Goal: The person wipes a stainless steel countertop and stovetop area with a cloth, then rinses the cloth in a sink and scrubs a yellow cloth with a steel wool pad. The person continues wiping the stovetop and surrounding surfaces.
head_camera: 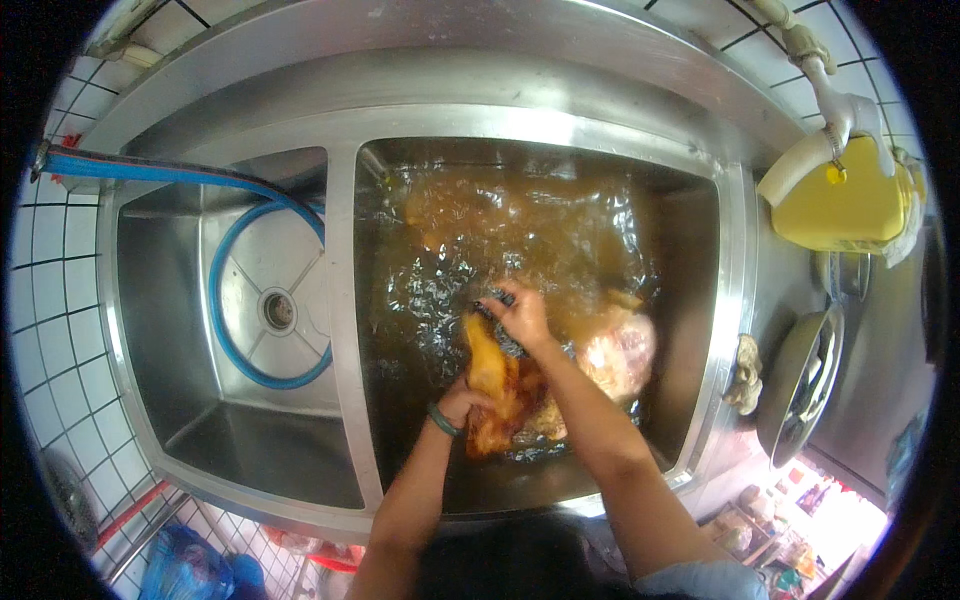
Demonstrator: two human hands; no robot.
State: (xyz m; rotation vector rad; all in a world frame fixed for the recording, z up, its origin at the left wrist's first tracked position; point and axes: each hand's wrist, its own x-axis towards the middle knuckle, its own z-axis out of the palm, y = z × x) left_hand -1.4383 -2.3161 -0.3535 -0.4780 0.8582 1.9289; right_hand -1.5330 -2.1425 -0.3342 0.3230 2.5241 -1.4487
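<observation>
My left hand [456, 405], with a dark green bangle at the wrist, grips a yellow-brown piece of meat [487, 361], seemingly a leg with its skin on. A grey scouring pad [504, 298], apparently wire wool, is pinched in my right hand [526, 319] at the far end of that leg. Both hands are over the right basin, full of murky brown water [420, 300]. Beside my right forearm a large pale pink piece of meat [621, 351] breaks the surface. More brownish shapes lie blurred under the water towards the back.
In the left sink basin [262, 442] a blue hose [217, 300] lies coiled around the drain [280, 310]. On the right are a crumpled cloth [745, 375], a metal bowl [799, 390] and a yellow plastic container [840, 202] below a white pipe [795, 165].
</observation>
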